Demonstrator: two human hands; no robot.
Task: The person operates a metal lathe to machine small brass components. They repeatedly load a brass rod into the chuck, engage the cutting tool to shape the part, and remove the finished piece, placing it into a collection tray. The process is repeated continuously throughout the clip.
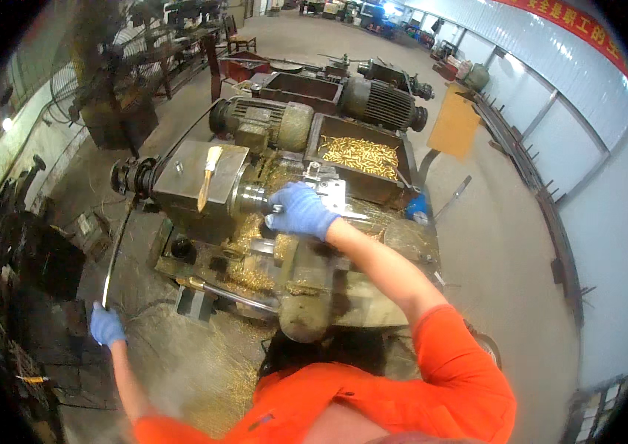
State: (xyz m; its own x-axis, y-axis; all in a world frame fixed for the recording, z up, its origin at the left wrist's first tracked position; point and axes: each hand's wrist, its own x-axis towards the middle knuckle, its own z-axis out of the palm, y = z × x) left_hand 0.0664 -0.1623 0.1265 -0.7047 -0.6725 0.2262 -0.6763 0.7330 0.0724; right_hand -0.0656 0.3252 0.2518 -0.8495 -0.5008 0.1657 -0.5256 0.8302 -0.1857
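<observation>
Spindle (pixel 253 198) sits just left of my right hand (pixel 301 211), the nearer one, its long axis running left to right; what those curled fingers hold, I cannot tell. My left hand (pixel 107 324) grips the long lever (pixel 113 268) by its lower end.

Two gloved hands (pixel 301 211), one brush (pixel 209 176), one held lever (pixel 116 255) (brass pieces (pixel 360 157): beyond counting).

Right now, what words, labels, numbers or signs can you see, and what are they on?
Red banner, upper right: yellow printed characters, partly cut off by the picture's edge; I don't copy them out.
Blue round object, right of centre: any marks on its pale face are too small to read.
Box-shaped machine housing: no writing I can make out.
</observation>
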